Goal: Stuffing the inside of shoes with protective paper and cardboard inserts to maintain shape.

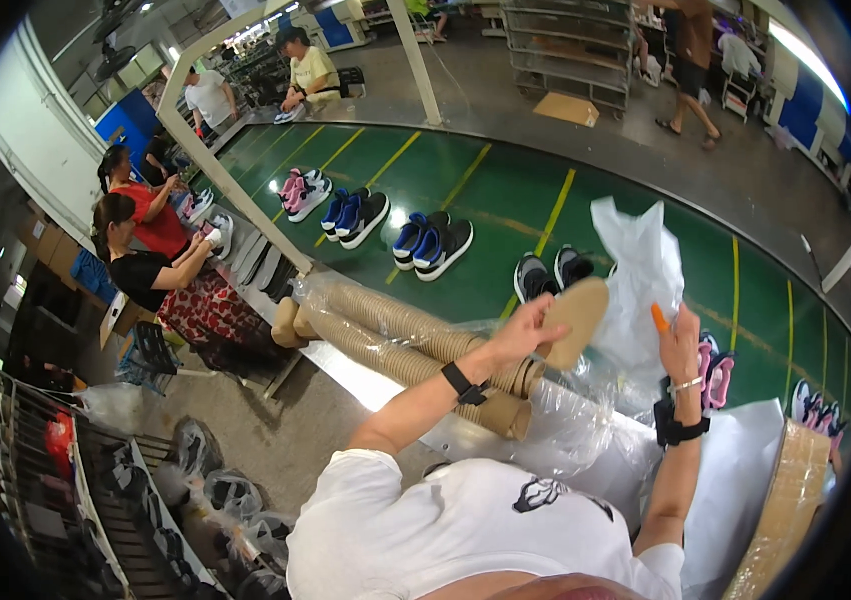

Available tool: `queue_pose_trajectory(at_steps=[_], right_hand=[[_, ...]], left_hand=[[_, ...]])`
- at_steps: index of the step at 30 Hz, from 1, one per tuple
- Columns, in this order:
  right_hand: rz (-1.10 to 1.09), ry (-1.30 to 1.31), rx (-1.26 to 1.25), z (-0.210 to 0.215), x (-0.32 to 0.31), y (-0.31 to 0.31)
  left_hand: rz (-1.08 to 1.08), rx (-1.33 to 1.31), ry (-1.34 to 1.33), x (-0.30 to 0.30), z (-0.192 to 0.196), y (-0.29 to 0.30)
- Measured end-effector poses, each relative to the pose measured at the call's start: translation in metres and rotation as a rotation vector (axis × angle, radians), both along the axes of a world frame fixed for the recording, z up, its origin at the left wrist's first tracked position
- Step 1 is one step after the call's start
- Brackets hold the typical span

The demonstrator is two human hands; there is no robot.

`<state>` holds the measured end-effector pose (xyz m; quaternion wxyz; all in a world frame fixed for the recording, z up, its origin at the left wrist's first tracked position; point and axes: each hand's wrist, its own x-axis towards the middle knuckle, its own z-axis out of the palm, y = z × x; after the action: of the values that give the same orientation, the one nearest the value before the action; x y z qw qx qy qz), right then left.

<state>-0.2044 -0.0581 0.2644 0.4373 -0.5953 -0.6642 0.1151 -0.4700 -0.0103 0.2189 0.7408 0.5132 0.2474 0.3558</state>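
My left hand (pixel 523 335) is closed on a flat brown cardboard insole (pixel 582 315), thumb on its face, holding it up over the near edge of the green conveyor belt (pixel 505 220). An orange finger cover (pixel 659 317) is on one finger of my right hand (pixel 682 345), which grips the right edge of a crumpled sheet of white tissue paper (pixel 638 250). That paper hangs upright just right of the insole. Behind the insole, a pair of black and grey shoes (pixel 548 272) stands on the belt, partly hidden by my left hand.
Long nested stacks of brown cardboard pieces (pixel 395 305) in clear plastic lie along the near bench. More shoe pairs (pixel 432 245) stand left on the belt; pink shoes (pixel 713 375) sit right. A taped carton (pixel 780 510) and white sheets (pixel 730 480) are near right. Co-workers (pixel 150 255) work at left.
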Motion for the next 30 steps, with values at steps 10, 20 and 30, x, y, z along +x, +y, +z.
queue_pose_trajectory(at_steps=[10, 20, 30], right_hand=[[0.668, -0.007, -0.187, 0.028, -0.080, -0.029], [0.141, 0.299, 0.152, 0.007, -0.064, -0.008], [-0.110, -0.099, 0.302, 0.007, 0.008, -0.001]], left_hand=[[0.277, -0.148, -0.318, 0.055, -0.029, 0.003], [-0.202, 0.657, 0.332, 0.074, -0.014, -0.034], [-0.700, 1.356, 0.967, 0.085, 0.016, -0.042]])
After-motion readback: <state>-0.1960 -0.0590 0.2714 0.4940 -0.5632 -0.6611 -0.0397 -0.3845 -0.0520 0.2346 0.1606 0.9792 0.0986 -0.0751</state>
